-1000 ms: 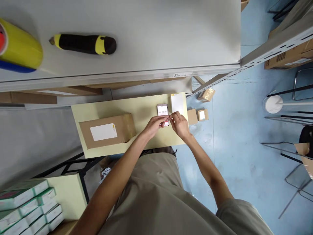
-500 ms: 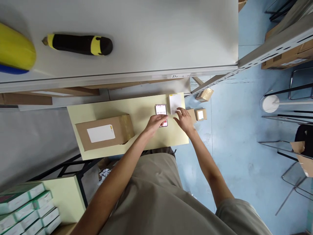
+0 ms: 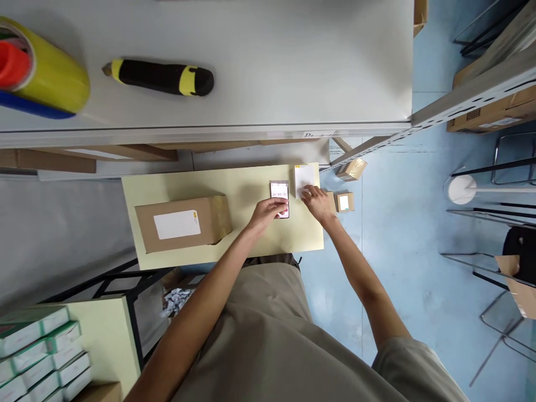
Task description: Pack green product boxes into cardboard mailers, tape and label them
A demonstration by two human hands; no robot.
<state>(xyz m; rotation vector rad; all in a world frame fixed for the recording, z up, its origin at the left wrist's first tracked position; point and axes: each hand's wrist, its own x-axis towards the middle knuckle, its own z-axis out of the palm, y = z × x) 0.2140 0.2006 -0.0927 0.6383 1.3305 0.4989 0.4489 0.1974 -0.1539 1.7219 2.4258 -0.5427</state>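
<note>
On the pale yellow table a phone (image 3: pixel 279 190) lies face up, with timer digits on its lit screen. My left hand (image 3: pixel 266 214) is over the phone's lower part, its fingers pressed together; whatever is between them, if anything, is too small to make out. To the right of the phone lies a white label (image 3: pixel 303 176) with a small yellow mark at its far corner. My right hand (image 3: pixel 318 204) has its fingers bent and closed at the label's near edge, covering that part. A cardboard box (image 3: pixel 183 224) with a similar label stands left of my hands.
A grey shelf (image 3: pixel 272 67) overhangs the table's far side, bearing a black-and-yellow cutter (image 3: pixel 157 77) and a yellow tape roll (image 3: pixel 58 72). Small cartons (image 3: pixel 344 202) sit beyond the table's right end. White-and-green boxes (image 3: pixel 46 357) are stacked at lower left.
My hands were together over the phone. My right hand has since moved right, opened its fingers, then closed them at the label's near edge. My left hand stays over the phone.
</note>
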